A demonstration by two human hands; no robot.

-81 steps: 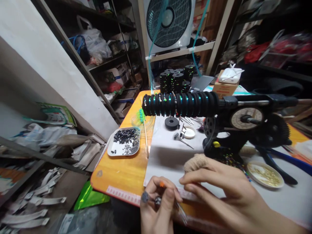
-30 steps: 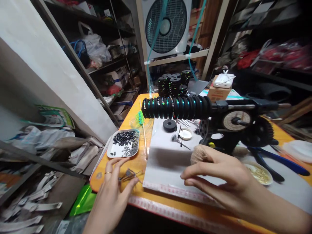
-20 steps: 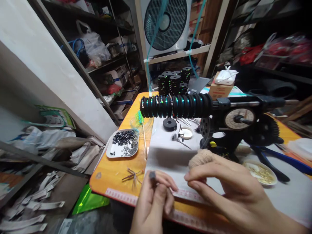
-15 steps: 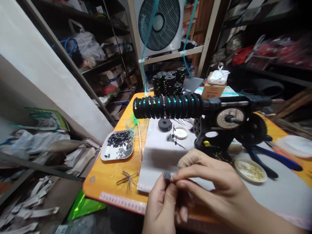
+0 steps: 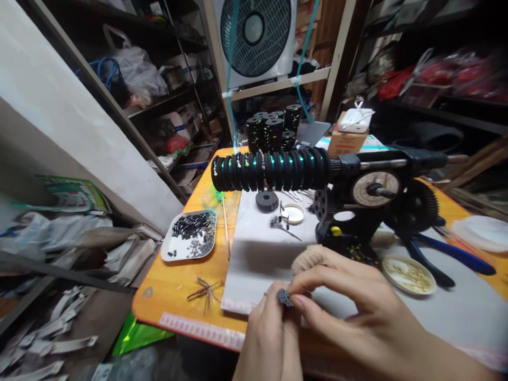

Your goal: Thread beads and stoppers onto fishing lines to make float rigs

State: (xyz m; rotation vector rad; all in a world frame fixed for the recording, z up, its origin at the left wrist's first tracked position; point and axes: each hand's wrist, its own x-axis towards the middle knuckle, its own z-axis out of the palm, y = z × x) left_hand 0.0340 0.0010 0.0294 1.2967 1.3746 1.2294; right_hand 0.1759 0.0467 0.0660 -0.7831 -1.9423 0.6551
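My left hand (image 5: 270, 328), closed near the table's front edge, grips a small dark grey bundle (image 5: 284, 297). Many tiny, round-looking ends show at its top; I cannot make out what they are. The thumb and index fingertip of my right hand (image 5: 357, 307) pinch at the bundle's right edge. Another finger of that hand wears a beige knitted cover (image 5: 308, 258). Just beyond the hands lies a white sheet (image 5: 248, 286), and above it a machine's roller of black rings (image 5: 273, 170) stretches to the left.
A white tray (image 5: 165, 246) of black and grey pieces stands left. Brown wires (image 5: 205, 292) lie on the orange table (image 5: 170, 296). On the right are a dish of gold pieces (image 5: 410, 275) and blue-handled pliers (image 5: 456, 256). Black spools (image 5: 273, 132) stack behind; a fan (image 5: 256, 32) stands above.
My left hand has turned, so the bundle's end faces more toward me and sits slightly lower and to the right. The right fingers stay at its edge. The view has shifted slightly.
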